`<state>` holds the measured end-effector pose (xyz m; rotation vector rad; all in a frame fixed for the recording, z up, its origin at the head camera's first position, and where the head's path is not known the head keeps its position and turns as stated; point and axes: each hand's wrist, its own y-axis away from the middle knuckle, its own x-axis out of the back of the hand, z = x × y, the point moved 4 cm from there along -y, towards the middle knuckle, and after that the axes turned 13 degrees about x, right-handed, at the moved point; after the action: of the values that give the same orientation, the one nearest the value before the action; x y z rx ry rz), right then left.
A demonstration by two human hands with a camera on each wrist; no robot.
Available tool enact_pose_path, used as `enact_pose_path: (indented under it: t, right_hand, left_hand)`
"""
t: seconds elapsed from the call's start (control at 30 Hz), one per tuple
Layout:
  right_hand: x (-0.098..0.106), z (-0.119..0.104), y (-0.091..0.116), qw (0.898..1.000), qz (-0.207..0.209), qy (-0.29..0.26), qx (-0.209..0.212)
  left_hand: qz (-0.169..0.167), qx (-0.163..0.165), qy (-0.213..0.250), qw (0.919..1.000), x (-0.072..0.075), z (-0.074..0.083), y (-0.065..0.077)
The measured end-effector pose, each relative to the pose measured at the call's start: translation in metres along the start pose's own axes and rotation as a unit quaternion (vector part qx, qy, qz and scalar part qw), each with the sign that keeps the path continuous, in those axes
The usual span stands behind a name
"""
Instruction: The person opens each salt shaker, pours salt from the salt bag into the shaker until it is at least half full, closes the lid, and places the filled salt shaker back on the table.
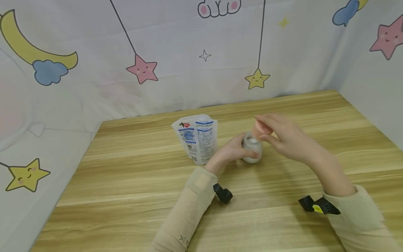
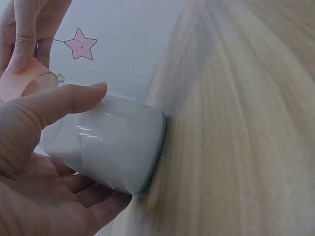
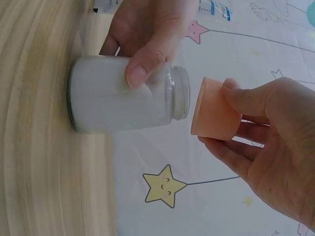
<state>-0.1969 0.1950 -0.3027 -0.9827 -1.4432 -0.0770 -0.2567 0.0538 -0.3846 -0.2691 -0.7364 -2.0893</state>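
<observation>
A glass jar with white contents stands upright on the table, its threaded mouth uncovered. My left hand grips the jar around its side, with the thumb across the front and the fingers behind it. In my right hand is a peach-coloured, cup-shaped cap, pinched between the thumb and fingers. In the right wrist view, the cap's wide rim faces the jar's mouth with a narrow gap between them. From the left wrist the jar shows its smooth white side, and the cap is partly hidden by fingers.
Left of the jar, a white printed pouch with blue labels stands on the wood-grain table. A white fabric backdrop with stars and a moon rises behind the table. Black camera mounts sit on both wrists.
</observation>
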Motion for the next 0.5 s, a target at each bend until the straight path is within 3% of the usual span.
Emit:
enact_pose_path:
  t: [0.23, 0.5]
  right_hand:
    - [-0.012, -0.003, -0.003, 1.0, -0.028, 0.001, -0.004]
    - [-0.021, -0.004, -0.004, 1.0, -0.022, 0.014, 0.013]
  left_hand:
    - [-0.005, -0.005, 0.008, 0.9999, 0.001, 0.001, -0.001]
    - [-0.014, -0.019, 0.016, 0.9996, 0.001, 0.002, -0.003]
